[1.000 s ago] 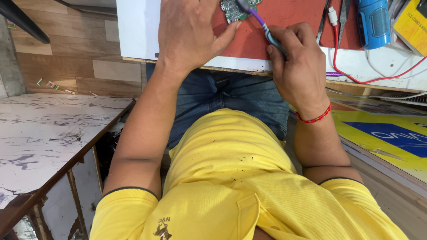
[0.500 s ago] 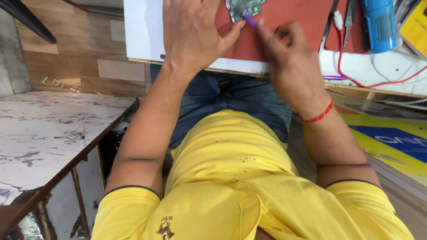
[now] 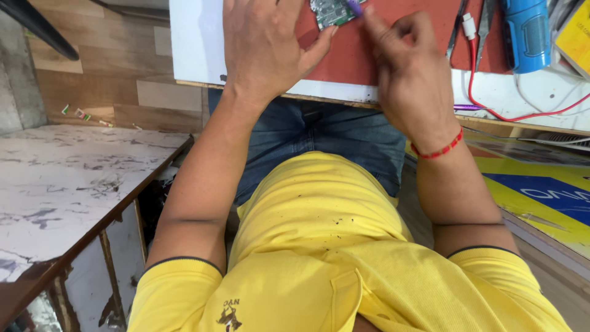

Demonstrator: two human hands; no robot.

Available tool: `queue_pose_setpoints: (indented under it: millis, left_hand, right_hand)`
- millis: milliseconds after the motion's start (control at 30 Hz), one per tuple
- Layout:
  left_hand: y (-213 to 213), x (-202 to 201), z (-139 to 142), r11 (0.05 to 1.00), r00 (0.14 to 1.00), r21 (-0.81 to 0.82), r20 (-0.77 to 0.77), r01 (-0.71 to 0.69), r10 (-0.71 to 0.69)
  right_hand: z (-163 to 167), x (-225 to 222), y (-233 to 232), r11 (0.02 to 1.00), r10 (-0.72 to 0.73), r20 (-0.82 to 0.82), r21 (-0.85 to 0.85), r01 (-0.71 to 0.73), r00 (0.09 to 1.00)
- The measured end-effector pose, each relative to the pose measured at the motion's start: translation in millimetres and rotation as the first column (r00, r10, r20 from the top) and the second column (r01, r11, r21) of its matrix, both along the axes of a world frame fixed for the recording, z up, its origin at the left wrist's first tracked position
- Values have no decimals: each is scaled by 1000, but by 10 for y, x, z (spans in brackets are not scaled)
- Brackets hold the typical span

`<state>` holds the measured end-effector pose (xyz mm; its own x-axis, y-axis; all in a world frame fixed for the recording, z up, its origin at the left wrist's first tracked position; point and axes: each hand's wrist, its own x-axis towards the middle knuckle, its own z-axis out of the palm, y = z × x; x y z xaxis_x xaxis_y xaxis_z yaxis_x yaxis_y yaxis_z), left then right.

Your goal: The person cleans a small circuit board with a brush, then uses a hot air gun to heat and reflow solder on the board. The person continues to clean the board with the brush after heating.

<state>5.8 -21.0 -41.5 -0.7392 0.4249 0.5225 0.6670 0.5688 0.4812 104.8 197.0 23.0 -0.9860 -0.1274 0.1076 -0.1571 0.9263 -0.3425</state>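
Circuit board (image 3: 332, 11): small, green, lying flat on the red mat (image 3: 393, 58) at the far edge of the bench (image 3: 196, 43), partly cut off by the top of the view.
Left hand (image 3: 264, 46): palm down, fingers spread and unclenched, thumb tip touching the board's near edge; pressing rather than gripping, nothing enclosed.
Right hand (image 3: 412, 67): fingers curled in a pinch grip on a thin purple tool (image 3: 354, 7), its tip at the board's right side; blurred, so the exact contact spot cannot be told.
Handling: light, stiff and thin, likely fragile on the populated face; prone to skating on the mat unless pinned.
Where to hold: bare edges or corners only, between thumb and fingertip, keeping off the small parts on top.
Nearby on the bench: blue tool (image 3: 525, 34) well to the right, a red wire (image 3: 491, 107) looping beside it, tweezers (image 3: 456, 27) between the right hand and the blue tool.
Elsewhere: marbled side table (image 3: 67, 184) at the left, well apart from the work.
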Motion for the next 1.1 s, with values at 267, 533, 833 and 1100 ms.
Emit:
queue_pose_setpoints:
  millis: [267, 533, 833, 1100]
  left_hand:
    - [14, 0, 22, 1000, 999, 5, 42, 18, -18]
    - [-43, -40, 137, 998, 999, 67, 49, 20, -24]
    - [6, -18, 190, 997, 1000, 80, 20, 8, -10]
    - [-22, -39, 156, 999, 1000, 34, 9, 13, -14]
  right_hand:
    - [-19, -29, 67, 997, 41, -19, 59, -40, 999]
    - [189, -76, -22, 998, 56, 11, 27, -56, 998]
    - [72, -189, -8, 996, 79, 34, 41, -80, 996]
    - [120, -154, 64, 983, 173, 71, -72, -168, 982]
